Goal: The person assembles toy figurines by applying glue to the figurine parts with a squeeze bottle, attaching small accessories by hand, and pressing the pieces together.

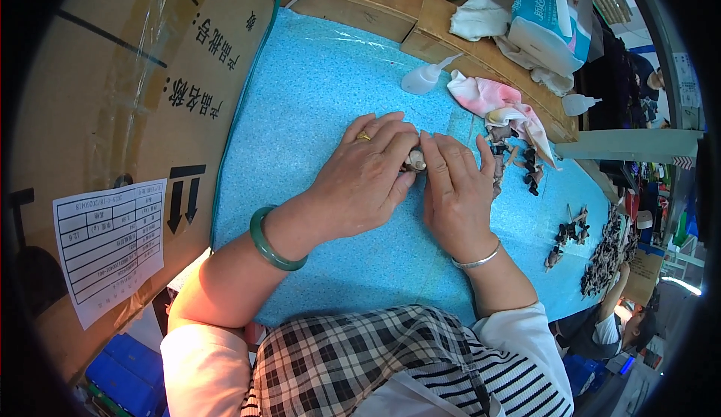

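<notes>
Over the blue table mat (353,267), my two hands meet around a small pale-and-dark piece (414,161). Only a bit of it shows, too little to name its kind. The thumb and bent fingers of my left hand (364,169) close on it from the left. My right hand (458,195) is closed against its other side, fingertips touching those of the left. Right of my hands lie several loose dark-and-pale pieces (532,171), beside a pink-and-white cloth (492,96). More dark pieces (568,232) sit farther right.
A tall cardboard box (150,79) stands along the left. Behind the mat runs a wooden ledge (360,0) with a tissue pack (548,23). A white squeeze bottle (423,78) lies before it. At far right are a dark heap (607,259) and a co-worker (616,327).
</notes>
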A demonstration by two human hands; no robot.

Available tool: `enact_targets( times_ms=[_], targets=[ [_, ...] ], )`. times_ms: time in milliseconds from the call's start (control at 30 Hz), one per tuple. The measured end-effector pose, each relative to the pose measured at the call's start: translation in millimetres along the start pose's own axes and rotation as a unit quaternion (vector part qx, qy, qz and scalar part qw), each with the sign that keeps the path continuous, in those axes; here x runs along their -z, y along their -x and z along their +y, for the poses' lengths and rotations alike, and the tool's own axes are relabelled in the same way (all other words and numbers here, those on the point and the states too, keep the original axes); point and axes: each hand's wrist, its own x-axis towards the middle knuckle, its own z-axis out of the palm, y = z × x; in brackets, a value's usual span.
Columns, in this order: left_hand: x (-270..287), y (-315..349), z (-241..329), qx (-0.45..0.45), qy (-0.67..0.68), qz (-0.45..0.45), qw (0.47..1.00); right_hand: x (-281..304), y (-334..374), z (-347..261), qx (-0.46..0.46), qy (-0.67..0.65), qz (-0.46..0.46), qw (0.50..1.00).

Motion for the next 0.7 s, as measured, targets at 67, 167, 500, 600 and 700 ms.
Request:
enact_targets(
  times_ms=[67,167,500,600,700],
  targets=[
    [-1,1,4,0.019,0.007,-0.014,1.000,0,1,-1,-0.002,0.001,-0.001,1.000],
    [-9,0,9,0.005,-0.038,0.026,0.999,-2,5,0,-0.003,0.011,0.000,1.000],
    [-16,-1,15,-0.010,-0.183,0.064,0.981,-2,6,-13,-0.030,0.049,0.022,0.998],
    [-18,-3,10,-0.004,-0.181,0.059,0.982,-5,5,-14,-0.046,0.040,0.026,0.998],
    [-21,0,5,-0.027,-0.200,0.058,0.978,-9,6,-15,-0.058,0.037,0.043,0.997]
  ],
)
